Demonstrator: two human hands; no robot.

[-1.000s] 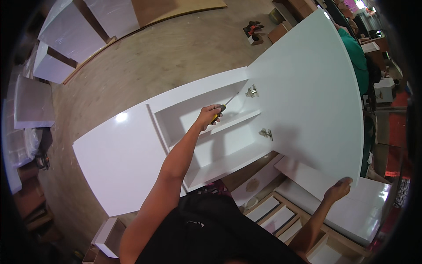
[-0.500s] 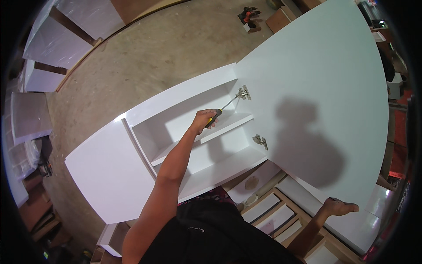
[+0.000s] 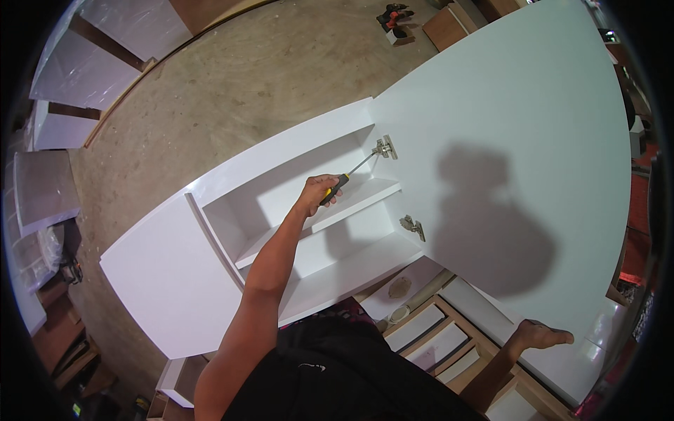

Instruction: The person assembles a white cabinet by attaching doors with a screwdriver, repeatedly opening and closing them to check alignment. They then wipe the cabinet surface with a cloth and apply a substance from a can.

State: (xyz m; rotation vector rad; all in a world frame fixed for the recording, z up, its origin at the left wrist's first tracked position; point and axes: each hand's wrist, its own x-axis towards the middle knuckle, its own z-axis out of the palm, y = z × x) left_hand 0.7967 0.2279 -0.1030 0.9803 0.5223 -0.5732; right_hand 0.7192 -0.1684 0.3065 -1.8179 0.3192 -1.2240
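Left hand (image 3: 317, 196), just left of the frame's centre, is closed in a full fist around the yellow-and-black handle of a screwdriver (image 3: 349, 176); the fingers wrap the grip with no gap showing. The thin shaft runs up and to the right from the fist, and its tip meets the upper hinge (image 3: 383, 147), a small metal fitting at the seam where the cabinet (image 3: 281, 151) joins its open door (image 3: 505, 126). The forearm reaches up from the lower edge, across the cabinet's front rim and into the upper compartment, above the shelf (image 3: 365, 196). Right hand (image 3: 539, 334), at the lower right, lies flat with fingers stretched out and pressed together against the door's lower edge; the palm side is turned away, so how tightly it grips cannot be told. The door fills the upper right of the frame, a wide white panel with a dark shadow across its middle. A lower hinge (image 3: 413, 226) sits on the same seam, below the shelf's right end. Inside the cabinet the side walls and shelf box the fist in closely, with open room mostly toward the viewer. To the left, a second white panel (image 3: 168, 281) lies beside the cabinet. Bare concrete floor (image 3: 232, 84) spreads across the upper left, with white boards (image 3: 105, 42) along its far edge and a power drill (image 3: 393, 15) at the top. Wooden drawers (image 3: 435, 337) show at the lower middle, between the two arms.
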